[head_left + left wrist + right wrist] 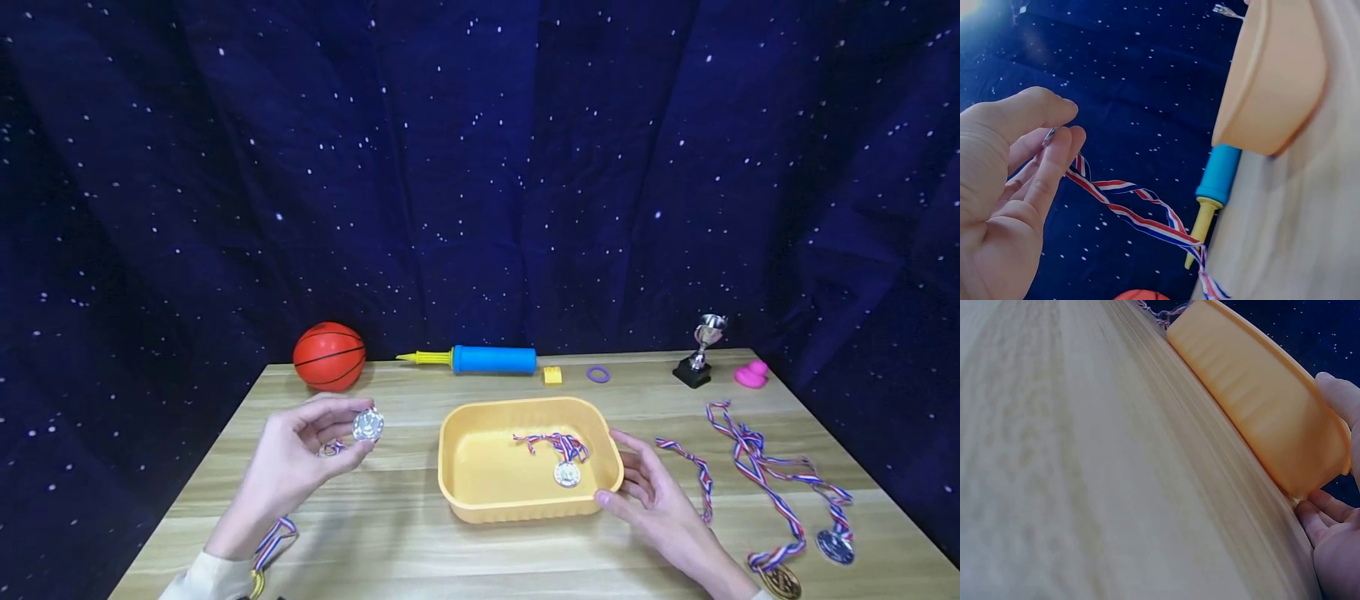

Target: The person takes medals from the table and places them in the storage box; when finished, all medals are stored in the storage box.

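My left hand (294,457) pinches a silver medal (368,424) between thumb and fingers, raised over the left part of the table. Its red, white and blue ribbon (1154,227) trails beyond the fingers in the left wrist view. At the centre stands a yellow plastic basin (525,507). Inside it, towards the right, lies another silver medal (567,474) with its ribbon bunched behind it. My right hand (656,504) holds the basin's right end; in the right wrist view the thumb (1338,397) is at the rim and the fingers are low by the base.
Right of the basin lie ribbons with a silver medal (835,546) and a gold medal (782,581). A gold medal (257,583) is beside my left forearm. Along the back are a small basketball (330,357), blue hand pump (493,360), yellow block (552,376), purple ring (597,381), trophy (692,373) and pink duck (752,375).
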Demonstrator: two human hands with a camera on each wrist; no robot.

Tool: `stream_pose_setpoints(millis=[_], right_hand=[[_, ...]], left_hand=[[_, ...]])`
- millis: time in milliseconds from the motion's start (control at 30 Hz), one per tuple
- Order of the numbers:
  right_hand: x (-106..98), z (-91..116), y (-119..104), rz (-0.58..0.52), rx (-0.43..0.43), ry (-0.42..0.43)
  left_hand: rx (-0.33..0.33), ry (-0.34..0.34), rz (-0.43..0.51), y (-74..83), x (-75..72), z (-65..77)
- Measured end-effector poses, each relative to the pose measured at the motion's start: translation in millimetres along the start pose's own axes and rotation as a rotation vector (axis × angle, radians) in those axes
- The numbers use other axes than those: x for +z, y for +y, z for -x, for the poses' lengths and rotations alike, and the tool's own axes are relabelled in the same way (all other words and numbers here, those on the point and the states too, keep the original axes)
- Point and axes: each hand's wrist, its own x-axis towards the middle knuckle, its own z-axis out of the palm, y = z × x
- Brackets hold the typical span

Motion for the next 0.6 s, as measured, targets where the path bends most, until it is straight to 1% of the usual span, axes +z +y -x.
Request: stream_pose_setpoints(millis=[133, 333, 467, 600], right_hand=[[1, 0, 1, -0.005, -0.002, -0.003], [1, 0, 1, -0.007, 0.001, -0.003], [0, 0, 0, -0.001, 0.010, 0.000], [0, 0, -1, 0.008, 0.017, 0.005]], left_hand=[[0.038, -0.008, 0.022, 4.2, -3.5, -20.3], [0.063, 0.010, -0.021, 18.8, -7.0, -49.3], [0.088, 0.029, -0.023, 32.1, -4.9, -67.7], [0.125, 0.042, -0.010, 44.4, 1.2, -86.6]])
